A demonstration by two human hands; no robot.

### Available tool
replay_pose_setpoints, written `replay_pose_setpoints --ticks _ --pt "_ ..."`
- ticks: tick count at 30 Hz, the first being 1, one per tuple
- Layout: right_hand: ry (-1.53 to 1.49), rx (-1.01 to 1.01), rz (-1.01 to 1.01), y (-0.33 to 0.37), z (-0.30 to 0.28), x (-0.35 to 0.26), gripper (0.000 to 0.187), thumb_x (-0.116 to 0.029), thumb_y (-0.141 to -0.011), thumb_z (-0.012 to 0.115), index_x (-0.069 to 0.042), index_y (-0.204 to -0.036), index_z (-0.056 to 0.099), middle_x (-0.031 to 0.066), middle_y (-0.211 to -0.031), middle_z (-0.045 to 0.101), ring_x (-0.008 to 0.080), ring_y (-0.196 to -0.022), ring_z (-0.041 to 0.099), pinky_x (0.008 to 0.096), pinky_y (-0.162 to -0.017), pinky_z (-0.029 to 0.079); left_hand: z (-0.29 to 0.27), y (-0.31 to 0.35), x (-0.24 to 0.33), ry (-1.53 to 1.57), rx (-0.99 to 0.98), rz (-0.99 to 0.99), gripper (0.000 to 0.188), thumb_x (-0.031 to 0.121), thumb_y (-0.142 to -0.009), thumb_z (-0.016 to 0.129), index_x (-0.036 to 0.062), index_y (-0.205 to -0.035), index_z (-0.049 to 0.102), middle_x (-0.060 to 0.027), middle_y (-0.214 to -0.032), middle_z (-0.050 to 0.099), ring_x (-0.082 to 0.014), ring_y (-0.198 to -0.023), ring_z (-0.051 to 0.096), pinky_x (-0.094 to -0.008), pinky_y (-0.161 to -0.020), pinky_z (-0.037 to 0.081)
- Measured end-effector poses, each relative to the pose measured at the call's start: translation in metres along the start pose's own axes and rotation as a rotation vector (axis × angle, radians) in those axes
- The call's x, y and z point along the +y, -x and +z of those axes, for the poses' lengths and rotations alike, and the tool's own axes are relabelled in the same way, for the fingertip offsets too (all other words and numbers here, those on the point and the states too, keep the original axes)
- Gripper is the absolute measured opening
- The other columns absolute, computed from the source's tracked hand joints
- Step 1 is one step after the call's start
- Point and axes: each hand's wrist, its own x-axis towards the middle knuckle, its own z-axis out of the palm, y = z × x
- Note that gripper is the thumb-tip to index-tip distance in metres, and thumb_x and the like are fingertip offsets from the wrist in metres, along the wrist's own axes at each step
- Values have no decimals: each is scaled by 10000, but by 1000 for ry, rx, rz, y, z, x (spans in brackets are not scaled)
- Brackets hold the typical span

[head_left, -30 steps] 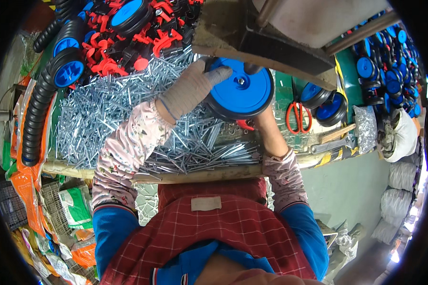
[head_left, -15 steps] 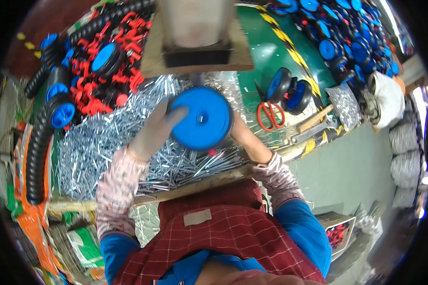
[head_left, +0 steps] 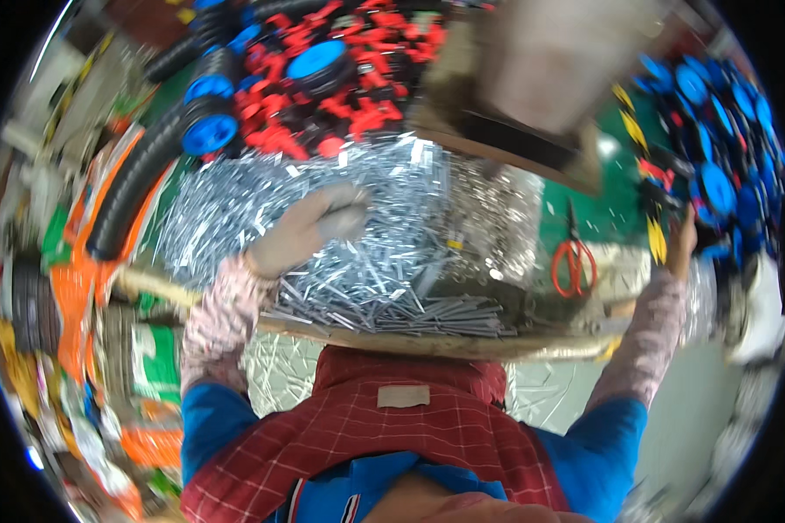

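Note:
My left hand [head_left: 301, 235], in a pale glove, is over a wide heap of shiny metal pins [head_left: 227, 205]. Its fingers are bent and drawn together; whatever is between them cannot be made out. Far to the right, my bare right hand [head_left: 686, 237] reaches up to the edge of a pile of blue-and-black wheels [head_left: 693, 83]. Right at its fingertips is a blue wheel [head_left: 718, 189] with a black rim, and beside that a dark part with red bits. Blur hides whether the fingers grip the wheel.
Red plastic parts [head_left: 358, 113] lie behind the pins, with a blue-topped wheel stack [head_left: 318, 65] among them. A blurred machine head [head_left: 532, 113] overhangs the table. Small metal rings [head_left: 488, 227], red-handled scissors [head_left: 574, 266] and a black ribbed stack of wheels [head_left: 131, 192] are around.
The blue wheel held before me between both hands has left the middle. My right hand has swung far right to the wheel pile; the left remains over the pins. The view has turned right.

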Motion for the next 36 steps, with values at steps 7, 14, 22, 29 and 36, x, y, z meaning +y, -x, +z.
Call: replay_pose_setpoints --ticks 7,14,22,29,36 --pt "245 -288 -185 157 133 22 239 -125 -943 635 2 -1145 634 73 -1054 647 196 -989 615 330 -812 527 -144 -98 -33 -1110 692 239 476 317 -900 708 -2 -1226 569 -74 -1096 630 -172 -1040 616 -346 -882 511" --pt "352 -676 151 304 237 -57 183 -140 -1000 590 18 -1083 632 71 -921 677 122 -786 635 268 -729 517 -302 -215 -97 -690 519 -135 791 590 -745 776 -37 -1198 608 -152 -1006 708 -270 -891 673 -385 -799 520" --pt "611 -1077 -57 357 377 -86 213 -98 -954 630 -3 -1141 663 92 -863 714 148 -796 699 272 -703 529 -272 -177 -42 -709 363 -284 733 481 -731 834 -32 -1202 603 -134 -1034 698 -248 -899 671 -376 -817 522" --pt "861 -929 -518 343 467 -21 204 -208 -891 665 -23 -959 717 148 -752 697 259 -697 678 379 -651 507 -192 -78 15 -491 481 -34 682 353 -714 861 -27 -1200 571 -157 -1088 670 -272 -994 651 -406 -899 507" --pt "597 -953 -250 356 489 -19 218 -214 -881 701 2 -911 691 106 -717 703 165 -626 677 329 -587 517 -110 5 -34 -797 502 -37 759 469 -692 839 -43 -1194 590 -217 -1094 677 -297 -971 694 -366 -813 559"
